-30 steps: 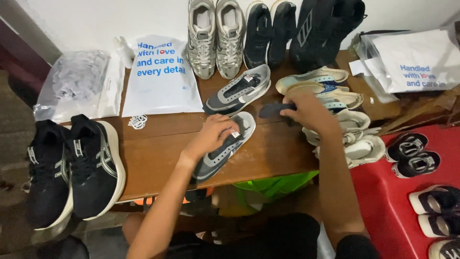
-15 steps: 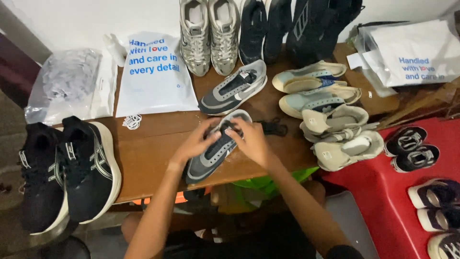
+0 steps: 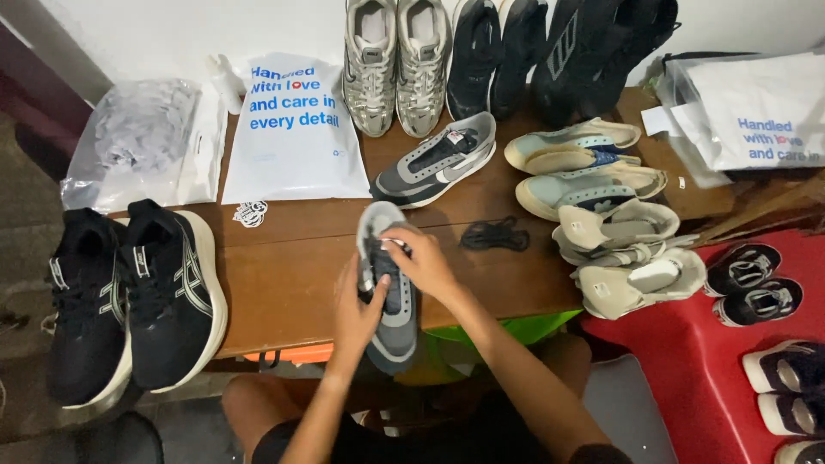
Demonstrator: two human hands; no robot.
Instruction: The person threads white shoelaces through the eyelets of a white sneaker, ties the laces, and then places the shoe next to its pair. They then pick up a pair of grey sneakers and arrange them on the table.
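Both my hands hold the grey-and-black mesh sneaker [image 3: 388, 296] at the wooden bench [image 3: 284, 275] edge, its long axis pointing away: left hand [image 3: 357, 311] cupping its side, right hand [image 3: 423, 262] pinching its tongue.

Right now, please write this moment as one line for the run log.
left hand: holds grey sneaker | right hand: on its laces | black lace bundle: on wooden table

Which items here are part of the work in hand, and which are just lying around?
In hand:
- grey sneaker, held by left hand and right hand
- its mate
- loose black lace

Lying about:
- black pair
- white mailer bag
- beige sneakers
- wooden table
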